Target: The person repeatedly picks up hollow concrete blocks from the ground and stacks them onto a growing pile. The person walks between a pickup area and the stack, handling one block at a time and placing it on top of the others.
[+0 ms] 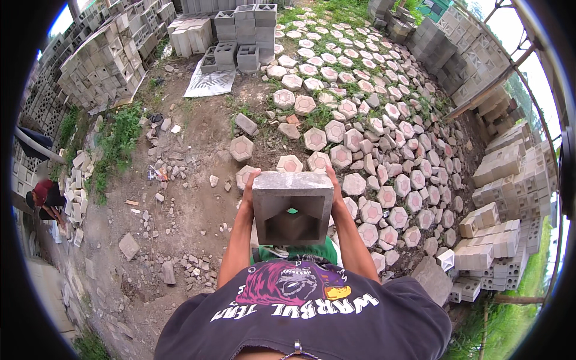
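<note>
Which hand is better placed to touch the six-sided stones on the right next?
Probably the right hand: it's on the right side of the hollow grey block, nearer those six-sided stones. The left hand is opposite. Both are holding the block, though.

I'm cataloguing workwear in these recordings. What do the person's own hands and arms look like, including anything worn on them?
The left hand and right hand are bare, without gloves; no watch or bracelet shows on the forearms. The dark T-shirt has wide plain sleeves and a multicoloured chest print.
</note>
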